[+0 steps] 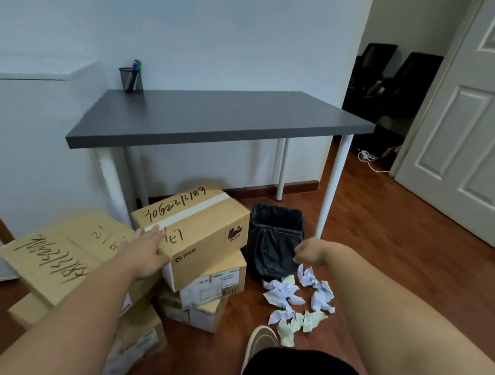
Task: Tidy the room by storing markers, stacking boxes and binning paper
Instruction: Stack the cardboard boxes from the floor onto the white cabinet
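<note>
Boxes: top box (196,230) sits skewed on the floor stack, left hand (146,250) flat on its corner, fingers straight. Right hand (309,252) curled, empty, over bin (274,239). Paper (295,299) beside bin.

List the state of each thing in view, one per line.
Markers: upright in the mesh cup on the desk.
Top box: sealed, askew on the stack.
Left box: tilted, on another box.
Bin: lined, open, on the floor.
Paper balls: crumpled, on the floor, not binned.
Door: open.
Left hand: flat on the top box.
Right hand: curled, apparently empty.
</note>
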A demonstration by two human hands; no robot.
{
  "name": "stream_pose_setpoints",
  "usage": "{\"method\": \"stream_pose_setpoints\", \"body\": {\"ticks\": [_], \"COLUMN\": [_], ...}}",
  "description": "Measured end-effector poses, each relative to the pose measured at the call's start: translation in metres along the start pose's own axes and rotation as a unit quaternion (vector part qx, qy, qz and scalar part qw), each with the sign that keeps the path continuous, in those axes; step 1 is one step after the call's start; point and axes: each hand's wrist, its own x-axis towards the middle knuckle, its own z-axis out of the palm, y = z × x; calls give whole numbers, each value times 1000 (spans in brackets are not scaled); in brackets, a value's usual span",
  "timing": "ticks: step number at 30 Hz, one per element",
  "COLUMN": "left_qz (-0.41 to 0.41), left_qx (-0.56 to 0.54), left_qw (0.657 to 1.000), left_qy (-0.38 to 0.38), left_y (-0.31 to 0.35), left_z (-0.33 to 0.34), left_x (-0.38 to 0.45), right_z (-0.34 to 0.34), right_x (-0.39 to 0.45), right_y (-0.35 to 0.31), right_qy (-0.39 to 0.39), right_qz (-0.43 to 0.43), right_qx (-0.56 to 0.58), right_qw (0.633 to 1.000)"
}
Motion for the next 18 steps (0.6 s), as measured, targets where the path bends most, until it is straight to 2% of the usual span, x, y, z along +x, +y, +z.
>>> {"method": "stream_pose_setpoints", "body": {"ticks": [5,9,15,18], "left_qz": [-7,-59,-152,-161], "left_qx": [-11,-32,-44,-24], "left_qw": [1000,998,984,985], "left_qy": [6,-18,-78,-61], "left_y": [5,-14,-86,-125], "left_z": [5,17,54,64], "left_x": [-23,-46,-75,-81], "right_z": [15,42,87,106], "right_x": [-14,-12,0,11], "right_y": [-20,-53,-136,-180], "right_qy": [1,-24,-50,-61], "right_qz": [-30,-61,-129,-174], "right_qx": [42,51,34,32], "right_qw": [999,997,990,982]}}
